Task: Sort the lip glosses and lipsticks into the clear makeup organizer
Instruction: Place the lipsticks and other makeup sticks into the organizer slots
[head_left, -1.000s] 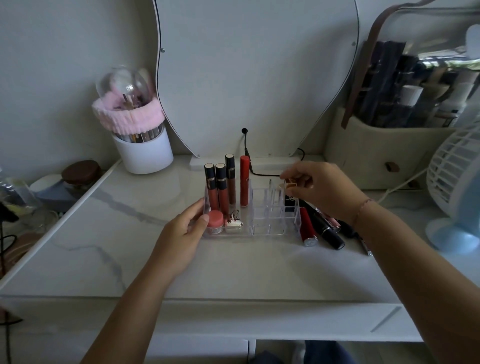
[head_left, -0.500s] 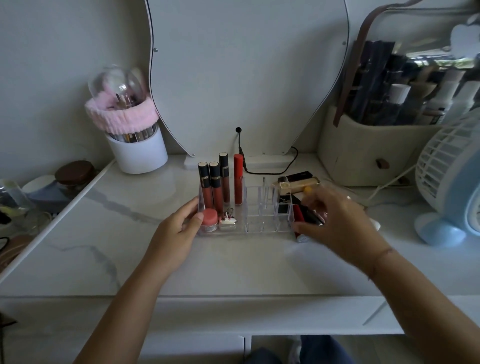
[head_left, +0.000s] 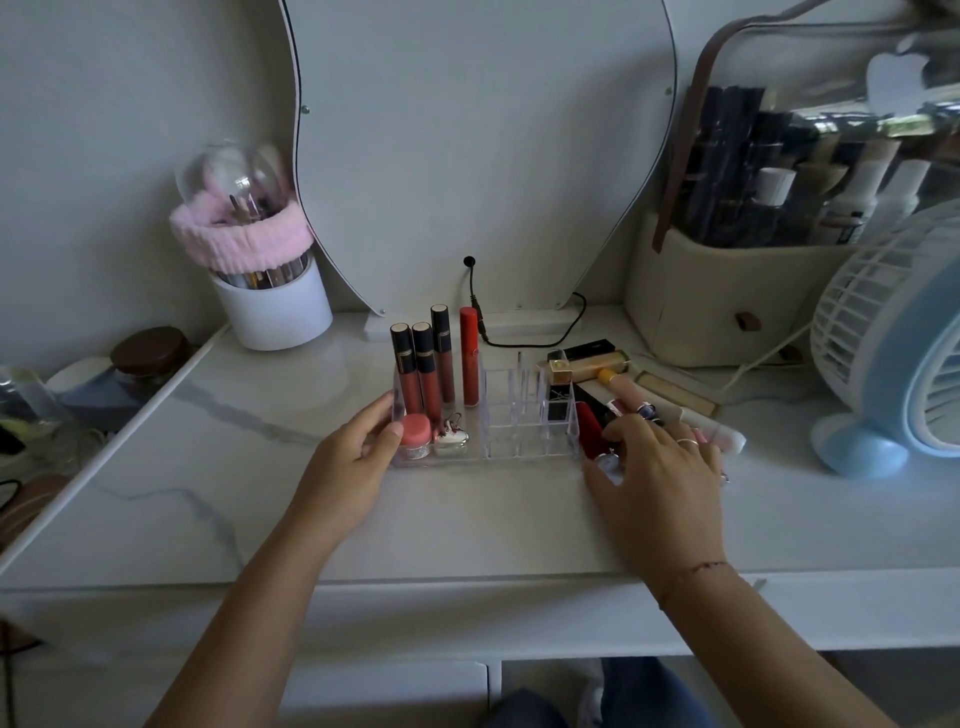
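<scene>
The clear organizer (head_left: 514, 441) stands mid-table. Three dark-capped lip glosses (head_left: 423, 374) and a red gloss (head_left: 469, 358) stand upright in its left slots, with a pink jar (head_left: 415, 434) in front of them. A black lipstick (head_left: 558, 405) and a gold-capped one (head_left: 558, 371) sit in its right cells. My left hand (head_left: 353, 467) grips the organizer's left end. My right hand (head_left: 654, 483) lies spread over the loose lipsticks to the right of it. Its thumb and index finger flank the base of a red lipstick (head_left: 589, 428) that lies on the table.
A gold tube (head_left: 602, 361) and other loose tubes lie behind my right hand. A white brush holder with a pink band (head_left: 270, 306) stands back left. A mirror (head_left: 483, 156), black cable (head_left: 519, 342), beige box (head_left: 701, 306) and blue-white fan (head_left: 893, 353) line the back and right.
My right hand let go of a gold-capped lipstick at the organizer's back right cell and dropped to the loose pile beside it. My left hand stayed on the organizer.
</scene>
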